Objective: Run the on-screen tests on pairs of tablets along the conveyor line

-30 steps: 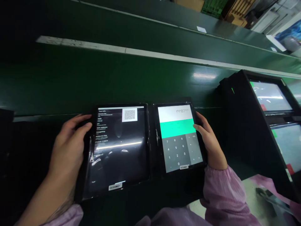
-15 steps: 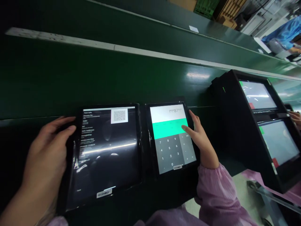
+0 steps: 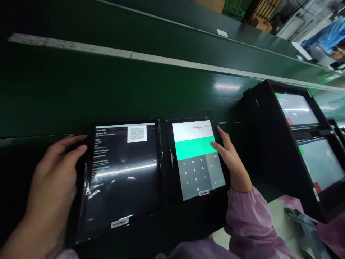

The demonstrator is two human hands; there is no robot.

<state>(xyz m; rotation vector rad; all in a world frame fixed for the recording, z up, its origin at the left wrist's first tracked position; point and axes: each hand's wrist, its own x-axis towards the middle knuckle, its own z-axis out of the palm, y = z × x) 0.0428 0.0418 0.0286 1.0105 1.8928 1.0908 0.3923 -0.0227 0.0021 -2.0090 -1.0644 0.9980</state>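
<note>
Two tablets lie side by side in front of me, each with a barcode sticker on its lower edge. The left tablet [image 3: 126, 187] shows a black page with white text and a square code at its top. My left hand [image 3: 56, 172] grips its left edge, thumb at the rim, other fingers partly hidden. On the right tablet [image 3: 194, 180] there is a calculator with number keys and a green band. My right hand [image 3: 233, 160] holds its right edge, with the thumb over the green band and the fingers along the side.
To the right stands a black angled rack [image 3: 285, 151] holding two lit screens. A pale strip [image 3: 161, 61] runs along the dark green work surface [image 3: 121, 86]. A small white label [image 3: 222, 33] lies farther back. A person in blue [image 3: 327, 37] is at the far right.
My right thumb has shifted slightly to the right over the green band. A co-worker's hand by the rack at the right edge has gone from view. Both tablets stay in place.
</note>
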